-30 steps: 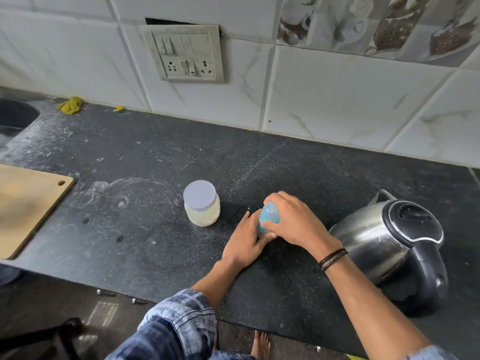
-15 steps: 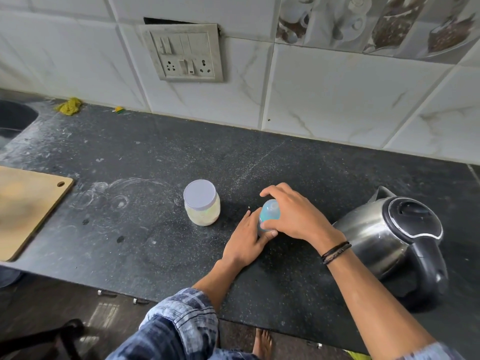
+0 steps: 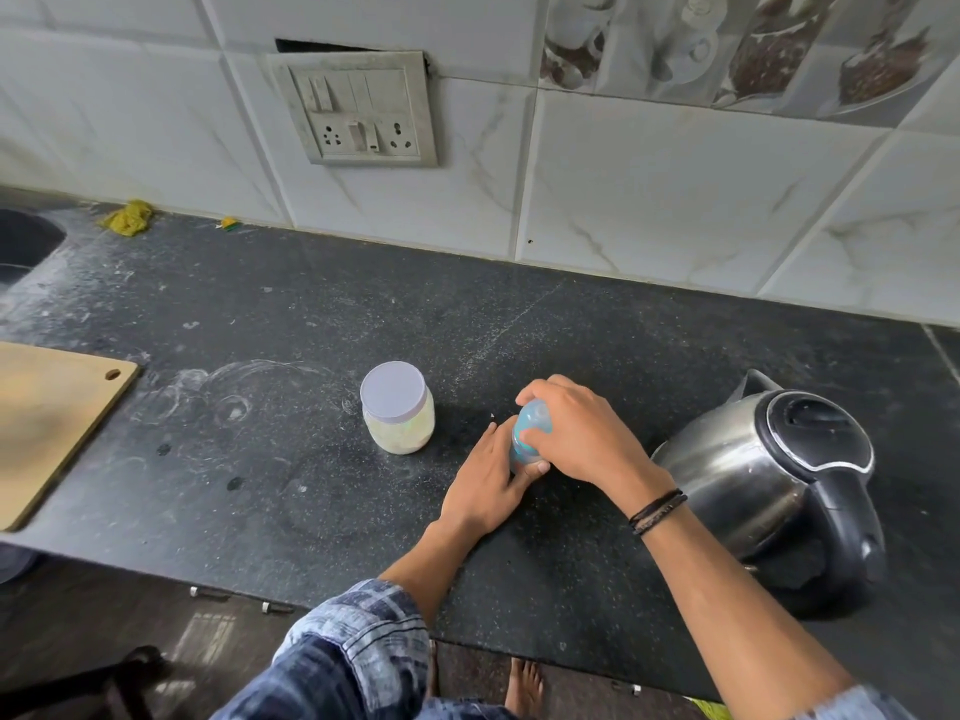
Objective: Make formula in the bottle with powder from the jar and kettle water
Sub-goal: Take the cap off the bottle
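A small baby bottle with a light blue cap (image 3: 529,428) stands on the black counter (image 3: 270,459), mostly covered by my hands. My left hand (image 3: 485,485) wraps the bottle's lower body from the left. My right hand (image 3: 582,433) grips the blue cap from above. The powder jar (image 3: 397,407), clear with a white lid on, stands a short way to the left of the bottle, untouched. A steel kettle (image 3: 769,485) with a black lid and handle sits to the right, close behind my right wrist.
A wooden cutting board (image 3: 47,423) lies at the counter's left edge, with a dark sink (image 3: 21,241) behind it. A switch and socket plate (image 3: 358,111) is on the tiled wall. A yellow scrap (image 3: 127,218) lies at the back. The counter's front edge runs below my forearms.
My right hand has shifted its fingers around the blue cap, turning slightly. The left hand, jar and kettle stay where they were.
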